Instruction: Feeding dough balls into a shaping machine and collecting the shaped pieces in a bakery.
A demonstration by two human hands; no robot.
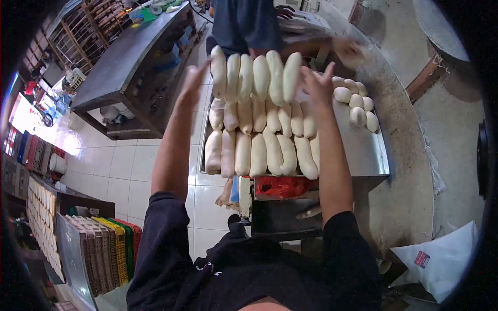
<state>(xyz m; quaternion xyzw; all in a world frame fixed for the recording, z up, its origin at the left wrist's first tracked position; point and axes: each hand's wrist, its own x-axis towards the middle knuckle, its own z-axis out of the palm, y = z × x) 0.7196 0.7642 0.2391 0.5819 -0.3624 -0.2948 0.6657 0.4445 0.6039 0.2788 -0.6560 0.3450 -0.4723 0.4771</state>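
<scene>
Dough row between your 2 hands, over the far part of the tray

Your left hand (194, 82) is at the left end of the upper dough row (260, 75), fingers stretched out, palm side toward it. Your right hand (319, 85) is at the right end, fingers and thumb spread. Both are blurred; you can't tell from this view whether they press on the row or only flank it.

Upper row: long pale pieces side by side, roughly upright in view, end pieces leaning outward. It overlaps the far edge of the metal tray (358, 150) and looks raised above it. Nearer you, 2 more rows lie in the tray: the middle row (259, 114), then the front row (258, 154), pieces packed close, many touching. Your right forearm covers the right end of the front row. Dough balls (356, 101) sit in the tray's right part, past your right forearm.

Across from you, another person (246, 26) in dark shorts; their blurred hand (348, 49) is beyond your right hand. Below the tray's near edge: a red bag (282, 186). To your left: a long dark table (129, 52) on the tiled floor (122, 166). Lower left: crates (122, 243) standing in a line, brown, yellow, green and red, next to a rack (44, 223) of small pale pieces. Lower right: a white sack (446, 259) with a small red label.
</scene>
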